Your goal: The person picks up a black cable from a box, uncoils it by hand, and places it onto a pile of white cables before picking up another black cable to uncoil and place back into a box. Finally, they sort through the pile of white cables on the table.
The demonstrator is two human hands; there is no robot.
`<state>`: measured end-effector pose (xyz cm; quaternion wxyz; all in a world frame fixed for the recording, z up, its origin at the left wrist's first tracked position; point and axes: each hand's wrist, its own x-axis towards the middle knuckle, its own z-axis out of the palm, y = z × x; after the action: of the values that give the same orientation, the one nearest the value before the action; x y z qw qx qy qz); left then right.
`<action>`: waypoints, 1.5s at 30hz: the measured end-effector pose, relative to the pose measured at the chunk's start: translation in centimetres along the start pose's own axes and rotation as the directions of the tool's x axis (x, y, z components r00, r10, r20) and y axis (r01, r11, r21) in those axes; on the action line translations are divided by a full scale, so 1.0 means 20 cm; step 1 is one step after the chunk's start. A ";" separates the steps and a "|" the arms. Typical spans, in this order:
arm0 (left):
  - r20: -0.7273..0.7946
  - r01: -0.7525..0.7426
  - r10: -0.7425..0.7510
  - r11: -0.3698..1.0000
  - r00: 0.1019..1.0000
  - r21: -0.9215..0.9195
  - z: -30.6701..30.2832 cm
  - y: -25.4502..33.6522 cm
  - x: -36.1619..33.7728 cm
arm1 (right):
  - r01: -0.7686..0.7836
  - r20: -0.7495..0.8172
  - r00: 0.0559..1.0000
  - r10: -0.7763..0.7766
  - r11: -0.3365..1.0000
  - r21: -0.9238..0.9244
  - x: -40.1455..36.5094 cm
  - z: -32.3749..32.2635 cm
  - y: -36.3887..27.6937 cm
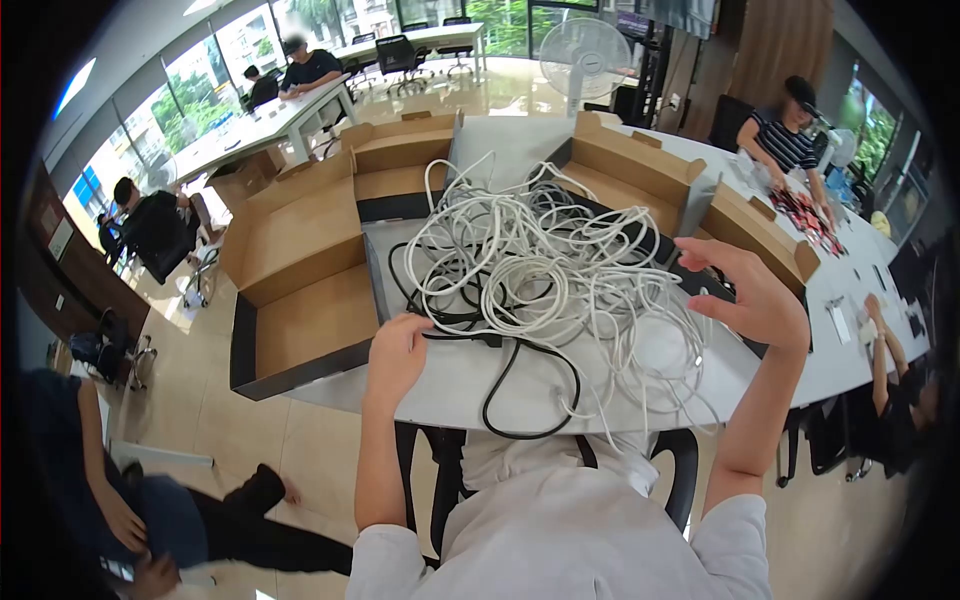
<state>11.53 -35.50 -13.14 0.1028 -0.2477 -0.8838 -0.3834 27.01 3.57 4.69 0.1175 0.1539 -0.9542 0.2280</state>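
Note:
A tangled heap of white cables (530,290) with a few grey ones covers the middle of the table in front of me. Black cables (580,385) run along its left side, one looping down over the table's near edge. At the heap's lower left is my left hand (396,352), its fingers curled in beside a black cable; whether they grip it is hidden. My right hand (750,290) hovers at the right of the heap, thumb and fingers apart, holding nothing.
Open cardboard boxes (310,330) stand left of the heap, with more boxes (640,180) behind and to the right. A seated person (785,135) handles small red items across the table. Someone stands at lower left (120,480). A fan (585,55) stands behind.

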 end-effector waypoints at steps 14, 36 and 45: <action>0.036 -0.280 0.280 0.960 0.959 0.000 0.34 0.19 -0.16 | 0.156 0.182 0.966 -0.186 0.973 0.168 -0.23 0.41 -0.29; 0.129 -0.533 0.644 0.715 0.755 -0.452 0.15 0.62 -0.15 | -0.074 0.204 0.945 -0.256 0.440 0.895 -0.09 1.00 -0.13; 0.367 -0.519 0.611 0.791 0.702 -0.324 0.16 0.61 -0.32 | -0.388 0.439 0.896 0.070 -0.356 0.850 -0.07 0.92 -0.09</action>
<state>23.39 -28.37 -10.14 -0.0182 -0.5988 -0.7204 -0.3494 26.13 -6.23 -11.07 -0.1989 0.0065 -0.3945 0.8971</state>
